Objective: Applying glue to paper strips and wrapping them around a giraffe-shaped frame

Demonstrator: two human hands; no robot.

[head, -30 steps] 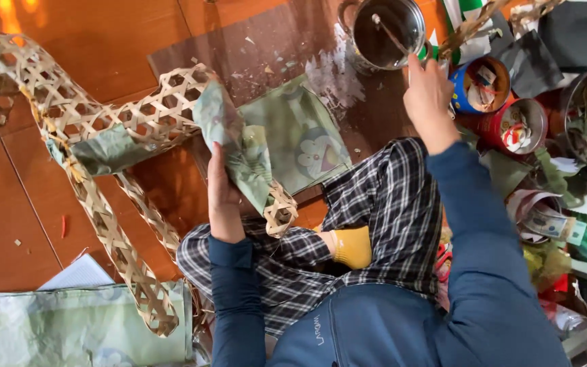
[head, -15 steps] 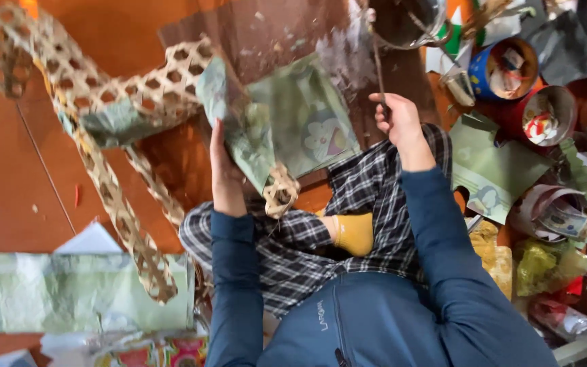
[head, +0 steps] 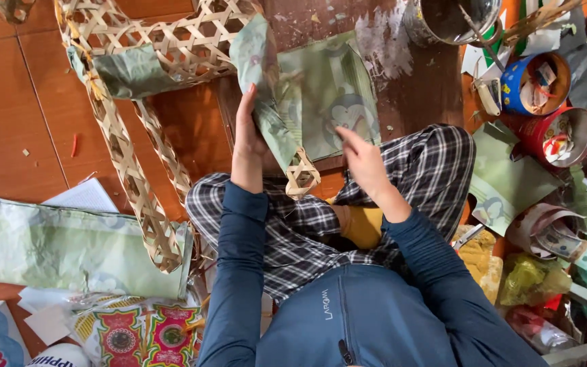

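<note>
My left hand (head: pixel 249 139) grips a woven bamboo lattice strip (head: pixel 171 47) where pale green paper (head: pixel 266 102) is wrapped around it; the strip's bare end (head: pixel 302 178) hangs just below. My right hand (head: pixel 363 163) hovers with fingers spread beside that wrapped part, over a sheet of green printed paper (head: pixel 338 95) lying on a dark wooden board (head: pixel 416 81). It holds nothing. I sit cross-legged in checked trousers and a blue jacket.
A metal pot (head: pixel 446 17) with a stick in it stands top right, next to a blue tin (head: pixel 535 81) and a red tin (head: pixel 558 136) of scraps. Green paper sheets (head: pixel 69 248) and colourful printed sheets (head: pixel 144 336) lie at left on the tiled floor.
My right hand has come back from the metal pot to the wrapped strip. My left hand kept its hold on the lattice.
</note>
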